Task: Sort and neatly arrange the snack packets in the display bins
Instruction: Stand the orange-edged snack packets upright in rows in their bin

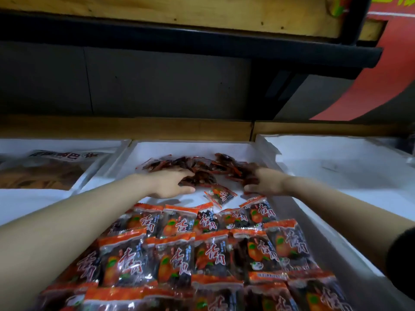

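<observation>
Snack packets (202,167) heaped near bin (190,148) far wall; left grip (170,184) spread, right grip (267,184) cannot tell.

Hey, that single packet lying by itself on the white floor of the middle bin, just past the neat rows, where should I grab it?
Pinch the single packet by its flat orange sealed edge, coming down from above on the near side. It lies flat and skewed on the bin floor, so that thin edge probably gives the fingers the easiest purchase.
</observation>
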The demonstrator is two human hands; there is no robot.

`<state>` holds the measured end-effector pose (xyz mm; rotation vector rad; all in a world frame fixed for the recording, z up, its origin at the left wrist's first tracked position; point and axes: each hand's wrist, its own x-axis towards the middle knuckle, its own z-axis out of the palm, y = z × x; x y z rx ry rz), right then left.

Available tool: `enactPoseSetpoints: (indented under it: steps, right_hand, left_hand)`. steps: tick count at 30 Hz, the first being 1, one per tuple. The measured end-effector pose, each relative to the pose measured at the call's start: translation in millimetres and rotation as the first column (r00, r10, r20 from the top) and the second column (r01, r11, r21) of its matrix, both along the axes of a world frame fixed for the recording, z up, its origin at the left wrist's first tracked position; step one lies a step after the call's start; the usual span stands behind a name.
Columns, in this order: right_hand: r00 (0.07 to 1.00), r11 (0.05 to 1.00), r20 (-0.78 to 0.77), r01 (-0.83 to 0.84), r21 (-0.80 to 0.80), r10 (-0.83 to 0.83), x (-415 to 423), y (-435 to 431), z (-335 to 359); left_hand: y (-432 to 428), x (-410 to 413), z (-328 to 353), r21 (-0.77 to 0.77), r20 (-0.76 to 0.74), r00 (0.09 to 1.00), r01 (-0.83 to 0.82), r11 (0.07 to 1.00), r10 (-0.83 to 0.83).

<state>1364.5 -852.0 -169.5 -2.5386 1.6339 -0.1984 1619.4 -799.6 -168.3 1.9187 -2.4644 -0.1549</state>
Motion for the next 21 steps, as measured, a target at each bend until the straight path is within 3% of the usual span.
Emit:
enactPoseSetpoints:
  steps: [5, 12, 21]
  right_hand:
    - [0.998, 0.999, -0.051, 0.029, 0.033, -0.027, 8, -21, -10]
    - [0.996, 0.997, -0.047, -0.072, -0.017, 0.071, 5, -22, -13]
    - [0.981, 0.977, 0.170, -0.057, -0.206, 0.094, -5, -22, -4]
  left_hand:
    - [-22, -24, -5, 0.073, -0.142, 0.988, 0.074, 0.995, -0.063]
    - [-37, -60, -13, 0.091, -0.199, 0.980, 0.049, 0.995, -0.030]
    - [-37, -84, -7, 0.080, -0.248, 0.966, -0.061, 0.995, 0.079]
